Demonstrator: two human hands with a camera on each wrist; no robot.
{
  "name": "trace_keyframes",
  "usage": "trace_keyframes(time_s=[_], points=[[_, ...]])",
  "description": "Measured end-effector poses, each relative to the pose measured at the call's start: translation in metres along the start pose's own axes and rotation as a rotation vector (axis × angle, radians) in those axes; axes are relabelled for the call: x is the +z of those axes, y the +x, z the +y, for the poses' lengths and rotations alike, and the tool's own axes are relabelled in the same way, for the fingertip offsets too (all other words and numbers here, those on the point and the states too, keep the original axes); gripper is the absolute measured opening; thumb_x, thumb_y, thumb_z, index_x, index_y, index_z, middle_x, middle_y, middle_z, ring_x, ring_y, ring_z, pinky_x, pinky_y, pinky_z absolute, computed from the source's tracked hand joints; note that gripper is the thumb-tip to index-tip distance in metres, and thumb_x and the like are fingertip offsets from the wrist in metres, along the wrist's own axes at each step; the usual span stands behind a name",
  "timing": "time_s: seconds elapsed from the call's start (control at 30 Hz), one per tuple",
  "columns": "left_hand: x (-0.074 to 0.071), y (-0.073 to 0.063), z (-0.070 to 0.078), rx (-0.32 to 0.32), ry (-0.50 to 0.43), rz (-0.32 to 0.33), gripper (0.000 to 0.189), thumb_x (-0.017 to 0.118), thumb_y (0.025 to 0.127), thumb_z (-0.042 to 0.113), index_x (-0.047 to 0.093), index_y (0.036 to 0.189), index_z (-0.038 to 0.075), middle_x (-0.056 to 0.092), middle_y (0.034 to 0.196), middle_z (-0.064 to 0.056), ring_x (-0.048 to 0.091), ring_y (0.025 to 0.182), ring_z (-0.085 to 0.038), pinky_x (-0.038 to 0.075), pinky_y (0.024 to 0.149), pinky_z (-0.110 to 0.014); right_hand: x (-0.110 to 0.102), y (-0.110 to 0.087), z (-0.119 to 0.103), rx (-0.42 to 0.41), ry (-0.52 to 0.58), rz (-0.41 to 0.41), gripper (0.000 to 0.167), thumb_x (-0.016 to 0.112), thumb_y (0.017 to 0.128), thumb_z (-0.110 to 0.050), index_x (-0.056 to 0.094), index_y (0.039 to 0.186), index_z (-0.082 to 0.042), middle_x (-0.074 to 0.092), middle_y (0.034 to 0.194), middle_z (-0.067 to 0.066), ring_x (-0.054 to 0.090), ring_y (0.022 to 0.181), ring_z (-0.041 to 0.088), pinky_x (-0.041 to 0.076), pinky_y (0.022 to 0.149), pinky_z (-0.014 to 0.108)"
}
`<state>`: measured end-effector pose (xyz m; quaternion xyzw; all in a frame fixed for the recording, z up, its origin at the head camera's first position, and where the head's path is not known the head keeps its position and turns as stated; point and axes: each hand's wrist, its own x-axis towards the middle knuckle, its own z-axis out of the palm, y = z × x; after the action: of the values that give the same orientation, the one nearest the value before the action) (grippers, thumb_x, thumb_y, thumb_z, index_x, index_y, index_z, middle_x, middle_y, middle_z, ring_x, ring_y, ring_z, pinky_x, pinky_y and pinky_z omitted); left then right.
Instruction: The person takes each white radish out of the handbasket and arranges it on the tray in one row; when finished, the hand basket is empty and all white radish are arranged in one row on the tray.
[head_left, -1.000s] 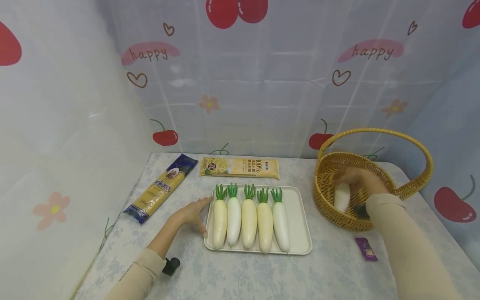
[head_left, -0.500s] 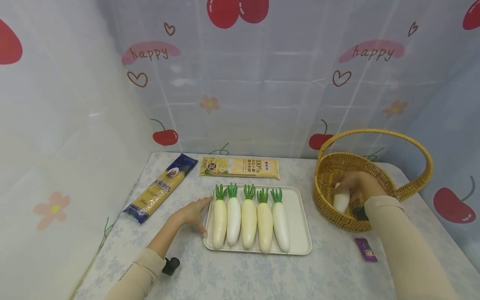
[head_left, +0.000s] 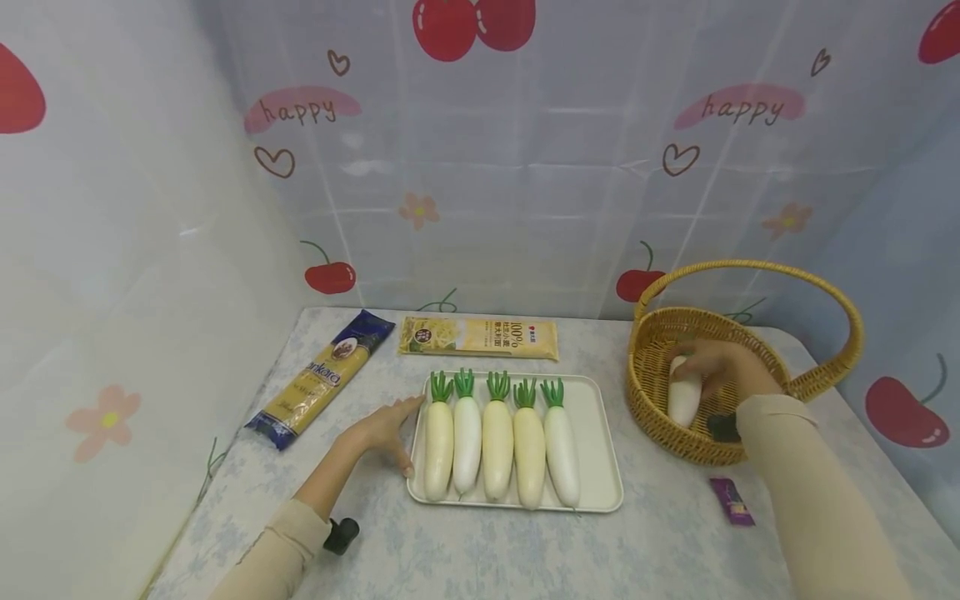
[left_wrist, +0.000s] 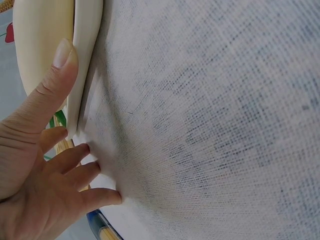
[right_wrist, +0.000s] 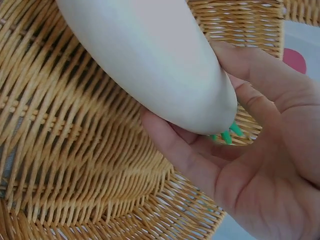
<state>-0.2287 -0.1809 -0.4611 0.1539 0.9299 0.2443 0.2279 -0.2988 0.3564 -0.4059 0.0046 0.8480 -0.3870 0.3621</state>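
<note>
In the head view my right hand (head_left: 720,365) reaches into the wicker basket (head_left: 651,429) and grips a white radish (head_left: 684,402) near its leafy end. The right wrist view has the radish (right_wrist: 160,65) between thumb and fingers, green leaf stubs showing past its end; the palm hides part of the leaves. At the left edge of a cream tray (head_left: 597,442) rests my left hand (head_left: 386,433), its thumb on the tray wall and its other fingers spread, as the left wrist view shows. Several radishes (head_left: 497,450) with green tops lie side by side on that tray.
Behind the tray lies a yellow pasta packet (head_left: 480,337); a blue and yellow pasta packet (head_left: 322,379) lies slanted at the left. A small purple wrapper (head_left: 732,501) sits in front of the basket. The basket handle (head_left: 757,264) arches above its back. A printed curtain (head_left: 525,200) closes off the rear.
In the basket, my right hand has settled its fingers round the radish's upper end, which has shifted slightly. My left hand stays at the tray's edge.
</note>
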Motion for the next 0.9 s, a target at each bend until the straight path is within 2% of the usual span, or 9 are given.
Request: trace_keyframes(time_s=[0.17,0.3,0.9], points=[[0.000,0.000,-0.001,-0.006,-0.003,-0.004,0.120,0.092,0.050,0.017,0.025,0.148,0.003,0.023,0.151,-0.024,0.018,0.139,-0.043,0.018,0.112,-0.056,-0.007,-0.004,0.002,-0.082,-0.005,0.039,0.068,0.053,0.093,-0.017,0.016,0.144,0.008,0.032,0.126,0.036,0.053,0.099,0.034,0.053,0.080,0.049],[0.000,0.000,-0.001,-0.008,-0.010,-0.004,0.120,0.092,0.049,0.017,0.025,0.148,0.003,0.023,0.152,-0.023,0.017,0.139,-0.043,0.018,0.112,-0.057,-0.012,-0.009,0.002,-0.155,-0.037,0.090,0.067,0.052,0.095,-0.020,0.018,0.144,0.008,0.031,0.130,0.037,0.052,0.102,0.035,0.053,0.080,0.047],[0.000,-0.002,0.000,-0.010,-0.013,0.000,0.120,0.092,0.049,0.016,0.025,0.148,0.003,0.023,0.151,-0.024,0.017,0.139,-0.044,0.018,0.112,-0.058,-0.007,-0.037,-0.004,-0.307,-0.073,0.247,0.058,0.052,0.096,-0.020,0.029,0.141,0.009,0.022,0.137,0.034,0.047,0.109,0.044,0.054,0.077,0.046]])
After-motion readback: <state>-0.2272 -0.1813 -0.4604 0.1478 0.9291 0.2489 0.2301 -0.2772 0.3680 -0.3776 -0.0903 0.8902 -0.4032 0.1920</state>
